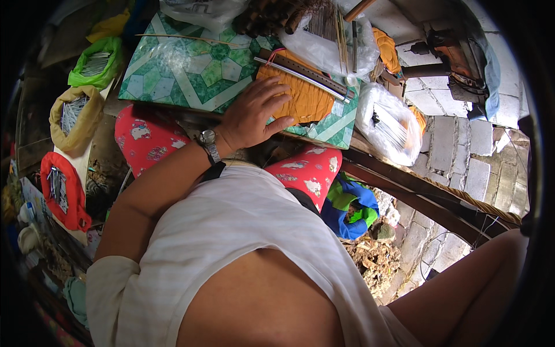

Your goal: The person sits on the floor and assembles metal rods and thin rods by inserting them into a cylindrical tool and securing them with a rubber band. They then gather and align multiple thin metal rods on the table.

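Observation:
My left hand [254, 111], with a metal watch at its wrist, is over the near edge of a green and white patterned tabletop [173, 75]. Its fingers are spread, and the fingertips reach the folded orange cloth [306, 95]; whether they press on it I cannot tell. Nothing shows in its grasp. Across the far part of the cloth lie a shiny metal tube [303, 80] and, alongside it, a brown bar with a row of holes [298, 66]. Toward the right edge my right arm [462, 289] stretches out, its hand outside the picture.
At the left stand green [95, 62], tan [75, 113] and red [59, 188] bags of thin pieces. Right of the tabletop is a white plastic bag [390, 124]. Thin sticks [340, 34] lie at the back. A power drill [457, 61] sits far right, beyond a wooden beam [422, 194].

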`<action>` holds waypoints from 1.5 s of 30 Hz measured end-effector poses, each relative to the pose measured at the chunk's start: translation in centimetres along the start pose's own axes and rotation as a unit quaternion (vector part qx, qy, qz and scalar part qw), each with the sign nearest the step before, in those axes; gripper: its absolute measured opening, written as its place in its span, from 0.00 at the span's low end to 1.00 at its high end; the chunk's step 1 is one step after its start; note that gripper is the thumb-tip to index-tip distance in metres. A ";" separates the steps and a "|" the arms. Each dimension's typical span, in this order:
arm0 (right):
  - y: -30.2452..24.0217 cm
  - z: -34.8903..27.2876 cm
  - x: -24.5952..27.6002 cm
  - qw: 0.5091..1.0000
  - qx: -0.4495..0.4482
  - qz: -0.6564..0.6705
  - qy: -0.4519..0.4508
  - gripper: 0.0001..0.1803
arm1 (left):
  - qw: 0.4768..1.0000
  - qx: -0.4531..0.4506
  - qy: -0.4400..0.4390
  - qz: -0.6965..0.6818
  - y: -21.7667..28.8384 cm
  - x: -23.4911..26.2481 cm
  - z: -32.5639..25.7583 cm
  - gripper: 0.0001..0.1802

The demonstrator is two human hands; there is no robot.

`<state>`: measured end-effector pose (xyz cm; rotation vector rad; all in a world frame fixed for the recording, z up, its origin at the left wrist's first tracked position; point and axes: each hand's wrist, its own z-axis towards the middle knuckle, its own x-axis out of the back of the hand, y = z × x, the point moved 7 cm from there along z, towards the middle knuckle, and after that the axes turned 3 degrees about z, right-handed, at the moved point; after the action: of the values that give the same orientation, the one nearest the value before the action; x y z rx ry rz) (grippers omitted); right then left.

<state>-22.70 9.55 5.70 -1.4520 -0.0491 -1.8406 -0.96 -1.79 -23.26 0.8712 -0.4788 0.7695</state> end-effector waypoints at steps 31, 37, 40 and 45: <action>14.8 -3.8 -6.7 0.905 -0.323 -0.125 0.246 0.18 | 0.661 0.430 0.162 0.594 -27.2 48.3 -39.3 0.22; 14.8 -1.2 -7.0 0.926 -0.286 -0.122 0.216 0.17 | 0.478 0.738 -0.066 0.472 -25.7 53.2 -65.7 0.18; 14.7 -0.2 -7.0 0.932 -0.274 -0.118 0.205 0.17 | 0.550 0.563 -0.347 0.510 -26.9 48.4 -67.8 0.13; 14.4 1.1 -7.0 0.940 -0.258 -0.114 0.191 0.16 | 0.500 0.596 -0.355 0.518 -27.3 47.6 -70.1 0.15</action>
<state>-13.10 3.79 -5.75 -1.4361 0.5138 -2.4236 55.22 63.55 -45.47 2.3527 -1.3338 1.9797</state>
